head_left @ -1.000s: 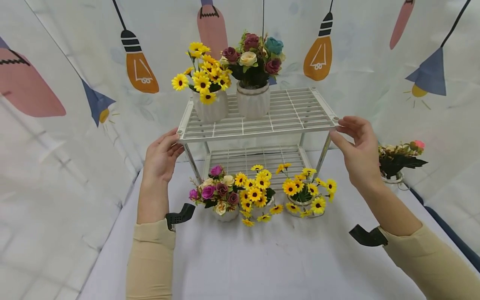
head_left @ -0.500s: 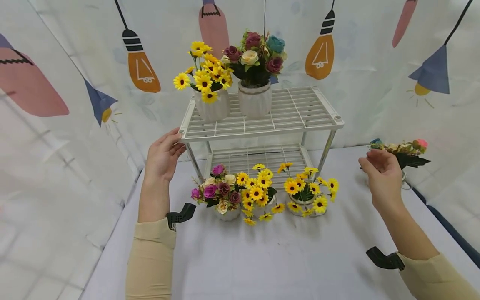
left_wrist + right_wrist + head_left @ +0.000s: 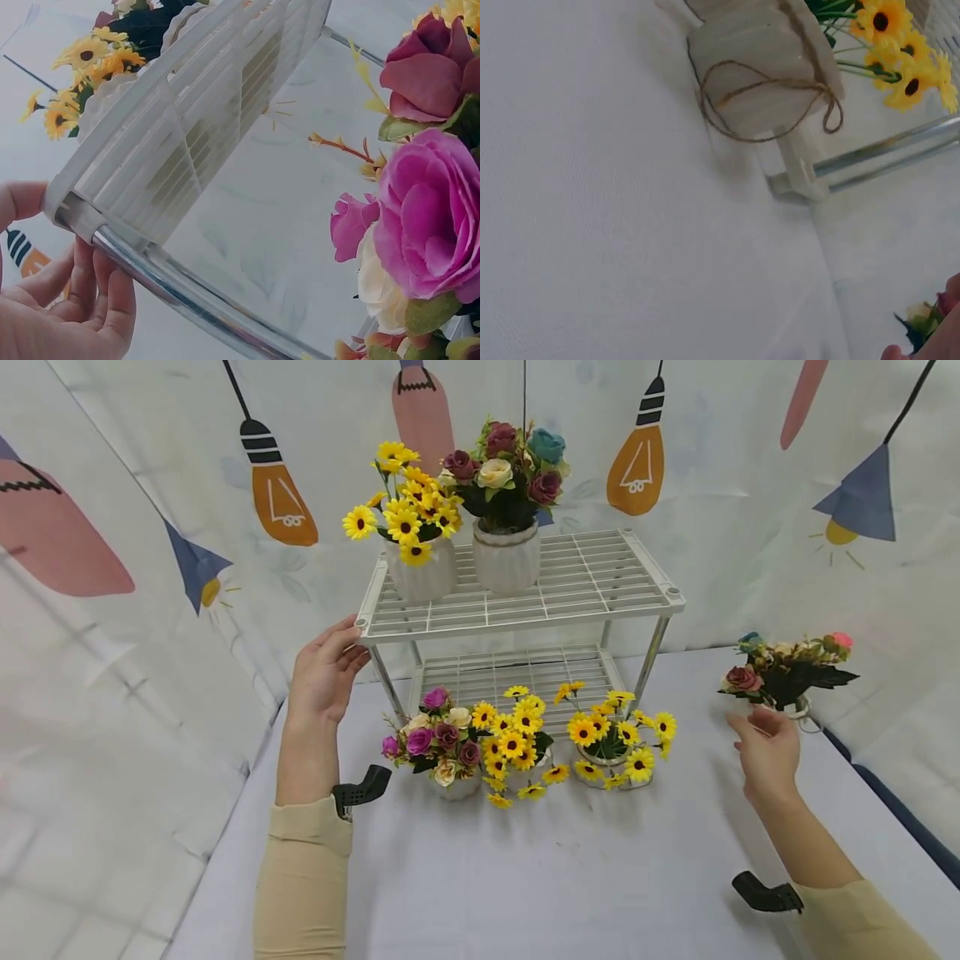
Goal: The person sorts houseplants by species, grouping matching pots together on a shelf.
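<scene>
My left hand (image 3: 322, 672) holds the front left corner of a white two-tier wire rack (image 3: 585, 578), thumb at the corner and fingers by the metal post. On the top tier stand a pot of yellow daisies (image 3: 422, 572) and a pot of mixed roses (image 3: 506, 560). My right hand (image 3: 770, 752) is at a potted rose bouquet (image 3: 795, 668) on the far right, thumb and fingers apart. Its pot is mostly hidden behind the hand; firm contact is not visible. Only fingertips (image 3: 949, 334) show in the right wrist view.
Before the rack's lower tier (image 3: 525, 672) stand a pot of purple and cream roses (image 3: 442, 743) and two pots of yellow daisies, one in the middle (image 3: 513, 747) and one at right (image 3: 611, 743). A white cloth (image 3: 525, 877) covers the table; a printed curtain (image 3: 720, 485) hangs behind.
My right hand has left the rack's front right corner and moved right and down to the rose pot at the far right. My left hand has stayed at its corner.
</scene>
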Motion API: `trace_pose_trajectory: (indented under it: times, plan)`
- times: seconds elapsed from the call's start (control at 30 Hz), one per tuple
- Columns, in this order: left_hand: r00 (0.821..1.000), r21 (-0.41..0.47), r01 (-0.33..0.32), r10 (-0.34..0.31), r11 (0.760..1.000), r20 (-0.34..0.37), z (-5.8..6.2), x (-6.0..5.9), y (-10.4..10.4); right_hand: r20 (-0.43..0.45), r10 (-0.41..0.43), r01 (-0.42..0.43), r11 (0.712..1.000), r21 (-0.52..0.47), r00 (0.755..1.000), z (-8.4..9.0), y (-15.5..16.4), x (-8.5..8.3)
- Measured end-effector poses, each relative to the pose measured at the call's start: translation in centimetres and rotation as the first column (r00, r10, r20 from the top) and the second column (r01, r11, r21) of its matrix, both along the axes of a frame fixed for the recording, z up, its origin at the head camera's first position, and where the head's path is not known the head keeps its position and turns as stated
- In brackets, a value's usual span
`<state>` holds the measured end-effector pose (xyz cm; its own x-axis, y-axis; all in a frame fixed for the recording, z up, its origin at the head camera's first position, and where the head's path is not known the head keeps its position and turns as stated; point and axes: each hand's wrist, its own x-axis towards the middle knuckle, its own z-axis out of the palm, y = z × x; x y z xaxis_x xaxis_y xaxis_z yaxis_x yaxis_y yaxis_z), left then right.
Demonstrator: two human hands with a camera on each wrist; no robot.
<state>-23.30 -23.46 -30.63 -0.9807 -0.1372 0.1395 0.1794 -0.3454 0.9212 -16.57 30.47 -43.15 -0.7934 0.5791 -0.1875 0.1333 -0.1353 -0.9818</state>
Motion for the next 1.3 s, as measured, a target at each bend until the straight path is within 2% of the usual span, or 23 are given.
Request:
trace_pose_trajectory:
  times: [0.13, 0.27, 0.37, 0.47, 0.87, 1.03, 1.17, 1.3]
  plan:
    - [1.000, -0.001, 0.002, -0.002, 1.000, -0.003, 0.0, 0.1, -0.1, 0.044, -0.093, 0.092, 0.995, 0.032, 0.995, -1.4, 1.2, -0.5]
    - [1.000, 0.004, 0.010, -0.010, 1.000, -0.014, 0.1, 0.1, 0.0, 0.074, -0.193, 0.183, 0.975, 0.124, 0.978, -2.5, 2.5, -1.2]
    - [1.000, 0.013, 0.012, -0.012, 1.000, -0.013, 0.1, 0.0, 0.1, 0.105, -0.233, 0.212, 0.962, 0.174, 0.967, -2.9, 3.5, -1.6]
    - [1.000, 0.016, 0.008, -0.008, 1.000, -0.003, 0.2, 0.0, 0.1, 0.134, -0.235, 0.206, 0.958, 0.201, 0.963, -3.2, 4.2, -2.0]
    - [1.000, -0.027, 0.013, -0.013, 1.000, -0.007, 0.3, 0.2, 0.1, 0.196, -0.126, 0.074, 0.965, 0.252, 0.972, -4.2, 6.0, -2.5]
    - [1.000, -0.030, 0.004, -0.004, 1.000, 0.000, 0.2, 0.2, 0.1, 0.238, -0.012, -0.054, 0.962, 0.269, 0.971, -4.4, 8.1, -2.9]
    - [1.000, -0.028, 0.005, -0.005, 1.000, 0.000, 0.0, 0.1, -0.1, 0.245, 0.105, -0.176, 0.941, 0.289, 0.964, -4.4, 9.5, -3.3]
    - [1.000, -0.029, 0.001, -0.001, 1.000, 0.000, -0.1, 0.1, -0.2, 0.233, 0.177, -0.243, 0.924, 0.294, 0.956, -4.4, 10.2, -3.6]
